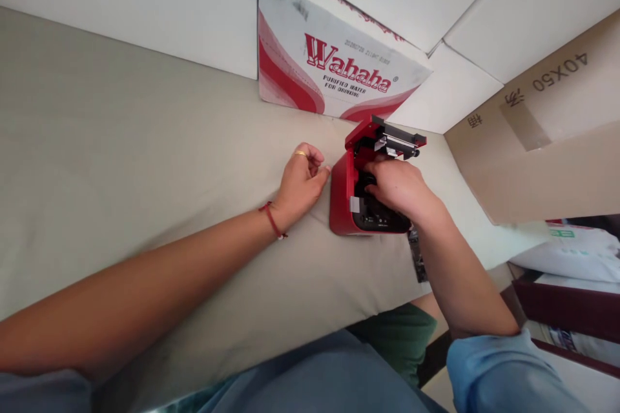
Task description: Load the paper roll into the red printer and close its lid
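Note:
A red box-shaped device (pixel 341 197) with a black interior stands on the cloth-covered surface, looking like a small label printer. Its hinged lid (pixel 361 132) is raised, showing black and silver parts on the underside. My right hand (pixel 394 184) reaches into the opening from the right. Thumb and fingers are bent around a black round part (pixel 369 181) inside, which the hand partly hides. My left hand (pixel 303 177) rests on the cloth just left of the device, fingers loosely curled, thumb apart from them and pointing at the red side. Nothing shows in it.
Behind the device, a Wahaha water carton (pixel 339 58) leans against the white wall. A large brown cardboard box (pixel 547 122) stands at the right. A dark, shiny item (pixel 417 255) lies beneath my right forearm. White bags (pixel 576 248) sit beyond the surface's right end.

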`<state>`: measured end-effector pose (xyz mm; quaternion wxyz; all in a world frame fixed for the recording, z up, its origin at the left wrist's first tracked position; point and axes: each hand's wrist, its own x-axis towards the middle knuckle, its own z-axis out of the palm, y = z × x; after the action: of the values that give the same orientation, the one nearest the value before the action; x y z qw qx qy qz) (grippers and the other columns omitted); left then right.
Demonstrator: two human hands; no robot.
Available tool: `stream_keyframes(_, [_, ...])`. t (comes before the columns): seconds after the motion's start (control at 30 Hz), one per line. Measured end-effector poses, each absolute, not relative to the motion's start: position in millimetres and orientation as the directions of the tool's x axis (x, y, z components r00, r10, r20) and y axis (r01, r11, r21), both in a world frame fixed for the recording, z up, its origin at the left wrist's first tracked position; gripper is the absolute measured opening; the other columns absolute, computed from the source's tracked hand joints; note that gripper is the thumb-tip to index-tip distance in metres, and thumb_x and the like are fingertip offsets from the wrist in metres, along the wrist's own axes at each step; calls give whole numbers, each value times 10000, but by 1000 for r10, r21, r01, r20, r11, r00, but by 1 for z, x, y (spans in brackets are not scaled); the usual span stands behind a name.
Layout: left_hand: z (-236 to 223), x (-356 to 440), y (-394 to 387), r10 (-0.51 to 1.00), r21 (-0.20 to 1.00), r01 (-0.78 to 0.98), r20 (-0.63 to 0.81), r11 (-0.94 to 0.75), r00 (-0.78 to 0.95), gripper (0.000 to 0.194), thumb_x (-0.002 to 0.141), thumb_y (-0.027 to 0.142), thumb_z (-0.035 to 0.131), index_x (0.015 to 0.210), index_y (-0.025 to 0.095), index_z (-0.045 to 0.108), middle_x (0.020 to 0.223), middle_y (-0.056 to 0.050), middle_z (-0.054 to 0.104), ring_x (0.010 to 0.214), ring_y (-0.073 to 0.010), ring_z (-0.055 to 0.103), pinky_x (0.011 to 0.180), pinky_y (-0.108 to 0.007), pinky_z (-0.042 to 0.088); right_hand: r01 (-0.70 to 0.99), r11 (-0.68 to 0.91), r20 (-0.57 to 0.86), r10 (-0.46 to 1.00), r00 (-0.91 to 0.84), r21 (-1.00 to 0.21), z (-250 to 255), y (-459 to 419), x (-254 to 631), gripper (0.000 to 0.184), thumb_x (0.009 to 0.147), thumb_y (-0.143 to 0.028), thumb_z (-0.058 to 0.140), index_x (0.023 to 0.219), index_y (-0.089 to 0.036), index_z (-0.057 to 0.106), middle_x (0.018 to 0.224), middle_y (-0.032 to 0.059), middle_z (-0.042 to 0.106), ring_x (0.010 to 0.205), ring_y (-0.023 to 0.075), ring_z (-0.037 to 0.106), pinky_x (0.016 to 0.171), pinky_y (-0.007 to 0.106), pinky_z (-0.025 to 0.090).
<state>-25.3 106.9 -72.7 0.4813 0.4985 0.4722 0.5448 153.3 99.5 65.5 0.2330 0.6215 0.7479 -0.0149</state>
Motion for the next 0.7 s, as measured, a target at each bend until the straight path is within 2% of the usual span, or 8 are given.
stream_keyframes(0.1, [-67, -25, 105, 995, 995, 9, 98, -98, -9, 294, 828, 129, 641, 722, 243, 392, 660, 72, 394, 633, -126, 345, 643, -285, 297, 962, 180, -318, 942, -108, 207, 61, 97, 158, 401, 963, -224, 699, 1356, -225, 779, 1375, 160, 810, 1175, 376, 765, 798, 400, 511])
stream_keyframes(0.2, [-63, -24, 102, 990, 992, 29, 119, -121, 74, 449, 895, 177, 611, 641, 246, 247, 613, 72, 266, 624, -121, 245, 631, -296, 250, 988, 148, -209, 969, -135, 47, 64, 83, 165, 369, 930, -215, 737, 1298, -217, 764, 1308, 135, 822, 1085, 332, 766, 835, 397, 526])
stream_keyframes(0.33, [-60, -24, 99, 992, 993, 14, 115, -116, 52, 539, 962, 351, 640, 634, 246, 224, 612, 73, 223, 619, -113, 195, 616, -298, 233, 923, 97, -170, 971, -171, -373, 94, 42, 190, 306, 947, -353, 782, 1229, -236, 759, 979, 54, 828, 799, 240, 740, 750, 364, 553])
stream_keyframes(0.4, [-58, -24, 99, 992, 994, 0, 112, -112, 56, 571, 980, 441, 632, 628, 248, 226, 610, 72, 210, 608, -109, 180, 599, -300, 223, 800, 37, -158, 974, -164, -598, 114, 20, 220, 377, 927, -497, 845, 1222, -271, 791, 1001, 46, 838, 835, 241, 766, 758, 355, 593])
stream_keyframes(0.47, [-57, -23, 99, 992, 994, 0, 105, -105, 71, 573, 997, 469, 601, 615, 249, 234, 605, 67, 205, 594, -106, 179, 583, -302, 213, 677, -36, -107, 992, -63, -735, 128, 3, 260, 421, 880, -536, 914, 1220, -307, 820, 1114, 48, 857, 971, 256, 799, 857, 362, 632])
stream_keyframes(0.53, [-57, -23, 99, 993, 995, 14, 101, -102, 60, 543, 983, 403, 594, 608, 248, 233, 600, 64, 208, 590, -105, 186, 576, -301, 207, 621, -127, -142, 990, 26, -773, 128, -2, 298, 457, 836, -550, 958, 1209, -313, 841, 1122, 49, 866, 998, 255, 803, 911, 370, 643])
stream_keyframes(0.63, [-58, -21, 100, 994, 994, 29, 105, -106, 30, 489, 906, 265, 601, 610, 247, 212, 598, 63, 212, 600, -106, 190, 580, -295, 205, 679, -289, -400, 916, -7, -675, 101, 9, 328, 493, 782, -573, 987, 1134, -250, 864, 1132, 93, 873, 1021, 277, 798, 950, 399, 642])
stream_keyframes(0.7, [-60, -21, 100, 994, 994, 31, 108, -109, 29, 471, 880, 231, 595, 615, 247, 207, 601, 63, 213, 608, -109, 191, 583, -292, 203, 697, -319, -489, 870, -53, -642, 74, 20, 326, 502, 762, -593, 972, 1083, -224, 858, 1107, 97, 871, 1016, 281, 787, 960, 412, 634])
